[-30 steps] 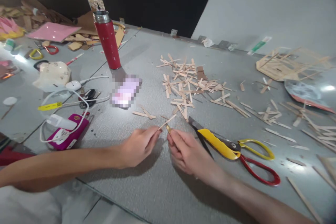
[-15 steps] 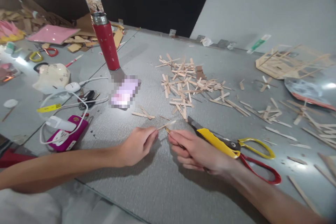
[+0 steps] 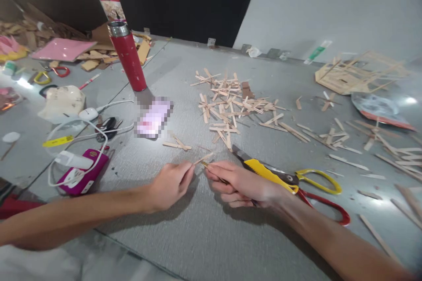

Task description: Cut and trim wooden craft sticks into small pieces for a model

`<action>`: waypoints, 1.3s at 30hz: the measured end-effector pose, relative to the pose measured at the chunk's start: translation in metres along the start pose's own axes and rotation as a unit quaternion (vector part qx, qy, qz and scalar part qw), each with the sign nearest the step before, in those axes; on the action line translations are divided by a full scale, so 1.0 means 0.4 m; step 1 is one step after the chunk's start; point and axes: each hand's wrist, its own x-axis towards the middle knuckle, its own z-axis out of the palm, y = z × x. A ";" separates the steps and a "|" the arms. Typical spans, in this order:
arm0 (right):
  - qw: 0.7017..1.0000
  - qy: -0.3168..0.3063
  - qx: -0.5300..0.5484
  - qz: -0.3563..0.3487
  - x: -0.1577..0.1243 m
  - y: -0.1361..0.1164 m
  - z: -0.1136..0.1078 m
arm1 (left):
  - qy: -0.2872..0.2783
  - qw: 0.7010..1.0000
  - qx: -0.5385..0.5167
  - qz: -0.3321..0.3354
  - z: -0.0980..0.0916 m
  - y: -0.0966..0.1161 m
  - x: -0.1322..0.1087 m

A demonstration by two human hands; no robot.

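Near the middle of the grey table, my left hand (image 3: 171, 183) pinches a thin wooden stick (image 3: 203, 158) that points up and to the right. My right hand (image 3: 235, 181) is closed round a slim tool with a brass-coloured tip (image 3: 205, 164); the fingers hide most of it. That tip is at or very near the stick, and contact cannot be made out. Partly behind my right wrist lie large scissors (image 3: 292, 179) with one yellow and one red handle. Beyond the hands are a small piece of crossed sticks (image 3: 178, 144) and a pile of craft sticks (image 3: 231, 96).
A red flask (image 3: 129, 59) stands upright at the back left, beyond a lit phone (image 3: 153, 117). Left of them lie a purple power adapter (image 3: 86, 174) with white cables and keys (image 3: 108, 127). A stick-built frame (image 3: 343, 80) and loose sticks occupy the right side.
The view has shifted slightly, so most things appear a little further left. Both hands keep their grips, and the stick and tool tip stay close together.
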 end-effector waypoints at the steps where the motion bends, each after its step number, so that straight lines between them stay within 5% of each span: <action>1: 1.000 -0.015 -0.002 0.007 0.002 0.000 -0.008 | -0.003 1.000 0.000 0.001 0.000 -0.001 0.000; 4: 0.999 -0.037 -0.010 0.023 0.014 0.007 -0.014 | -0.020 1.000 -0.007 0.001 -0.002 -0.002 0.004; 11: 0.989 0.133 0.008 -0.060 0.061 0.076 0.097 | -0.036 0.999 -0.016 -0.010 -0.007 0.000 0.017; 18: 0.999 0.047 -0.001 -0.023 0.036 0.048 0.029 | -0.070 0.997 -0.015 -0.032 -0.013 -0.004 0.021; 25: 0.992 0.112 0.001 -0.058 0.061 0.069 0.077 | -0.055 0.998 0.026 -0.031 -0.006 -0.005 0.022; 33: 0.998 0.057 -0.002 -0.015 0.038 0.031 0.026 | -0.068 0.997 0.009 -0.033 -0.012 -0.008 0.024; 39: 0.991 0.125 -0.015 -0.048 0.067 0.069 0.075 | -0.068 0.996 0.031 -0.040 -0.013 0.000 0.030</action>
